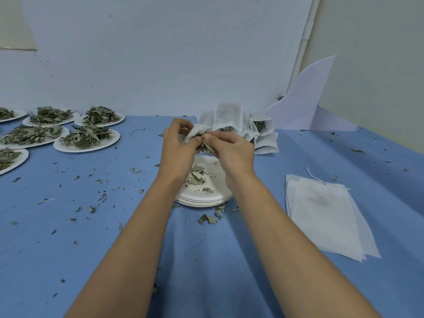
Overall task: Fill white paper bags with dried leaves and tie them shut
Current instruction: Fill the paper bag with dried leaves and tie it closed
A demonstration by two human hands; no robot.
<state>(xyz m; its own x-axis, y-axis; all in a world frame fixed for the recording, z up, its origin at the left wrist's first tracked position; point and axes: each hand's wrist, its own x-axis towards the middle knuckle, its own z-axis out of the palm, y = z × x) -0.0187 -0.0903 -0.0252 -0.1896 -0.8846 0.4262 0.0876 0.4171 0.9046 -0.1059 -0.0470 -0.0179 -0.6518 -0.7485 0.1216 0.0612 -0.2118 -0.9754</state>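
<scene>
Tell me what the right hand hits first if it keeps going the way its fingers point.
Its fingers point left, toward the other hand. The right hand, pinching dried leaves, would first meet the white bag held by the left hand; depth is hard to judge.

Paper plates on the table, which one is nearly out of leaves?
The top plate of the stack, beneath the left hand and right hand: only a few leaves lie on it, while the plates at the left are heaped.
</scene>
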